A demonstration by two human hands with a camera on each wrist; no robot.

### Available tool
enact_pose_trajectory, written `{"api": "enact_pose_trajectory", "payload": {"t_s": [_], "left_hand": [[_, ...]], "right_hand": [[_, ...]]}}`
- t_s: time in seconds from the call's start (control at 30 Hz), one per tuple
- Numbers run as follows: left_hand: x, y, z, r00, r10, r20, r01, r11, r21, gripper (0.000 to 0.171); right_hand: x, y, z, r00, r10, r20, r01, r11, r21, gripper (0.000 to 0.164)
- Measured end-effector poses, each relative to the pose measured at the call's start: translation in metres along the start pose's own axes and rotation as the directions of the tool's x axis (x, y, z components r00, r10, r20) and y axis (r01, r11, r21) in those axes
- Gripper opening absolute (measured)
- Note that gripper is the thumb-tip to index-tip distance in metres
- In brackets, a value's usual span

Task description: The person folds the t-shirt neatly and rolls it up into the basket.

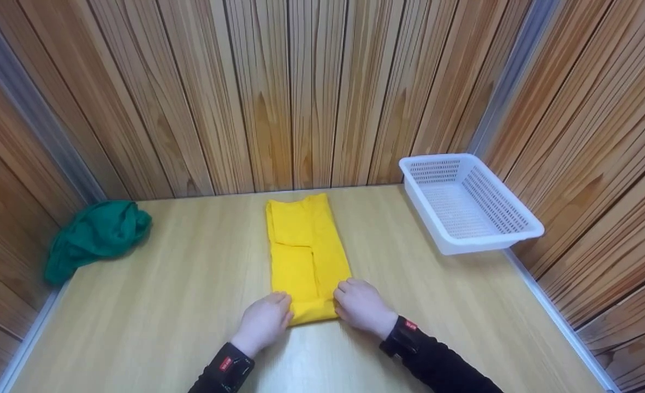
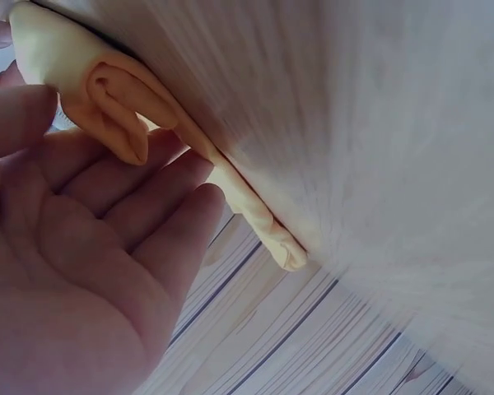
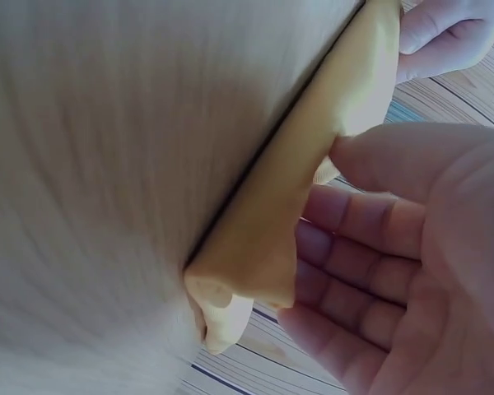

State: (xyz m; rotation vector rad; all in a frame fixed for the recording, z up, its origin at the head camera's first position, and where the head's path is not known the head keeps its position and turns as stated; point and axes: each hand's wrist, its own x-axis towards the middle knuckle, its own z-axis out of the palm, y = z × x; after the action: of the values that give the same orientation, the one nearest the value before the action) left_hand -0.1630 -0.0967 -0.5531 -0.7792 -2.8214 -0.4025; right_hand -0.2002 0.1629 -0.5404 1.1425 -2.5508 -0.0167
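A yellow cloth (image 1: 295,267), folded into a long narrow strip with layered flaps, lies lengthwise on the table. Its near end is turned up into a short fold. At the left corner of that fold, my left hand (image 1: 265,320) pinches the fabric. My right hand (image 1: 364,307) pinches the opposite corner. The left wrist view shows the cloth's rolled layers (image 2: 115,107) between thumb and fingers. In the right wrist view, the thumb (image 3: 395,160) presses the folded edge, with the other fingers behind the fabric.
A crumpled green cloth (image 1: 101,234) sits at the table's left edge against the wall. At the back right stands a white perforated plastic basket (image 1: 494,242). Wood-panelled walls (image 1: 300,98) enclose the wooden table (image 1: 191,284) at the back and both sides.
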Motion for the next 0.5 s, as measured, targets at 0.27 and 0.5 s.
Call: {"api": "enact_pose_trajectory", "payload": {"t_s": [0.27,0.5], "left_hand": [[-0.0012,0.0006,-0.0009,0.999,-0.008,0.049,0.009,1.000,-0.026,0.056],[-0.0023,0.0014,-0.0016,0.997,-0.012,0.076,0.013,1.000,-0.017,0.062]], "right_hand": [[-0.0052,-0.0038,-0.0019,0.999,-0.014,0.036,0.014,1.000,-0.010,0.037],[-0.0026,-0.0067,0.0025,0.997,-0.049,-0.060,0.043,0.995,-0.094,0.019]]}}
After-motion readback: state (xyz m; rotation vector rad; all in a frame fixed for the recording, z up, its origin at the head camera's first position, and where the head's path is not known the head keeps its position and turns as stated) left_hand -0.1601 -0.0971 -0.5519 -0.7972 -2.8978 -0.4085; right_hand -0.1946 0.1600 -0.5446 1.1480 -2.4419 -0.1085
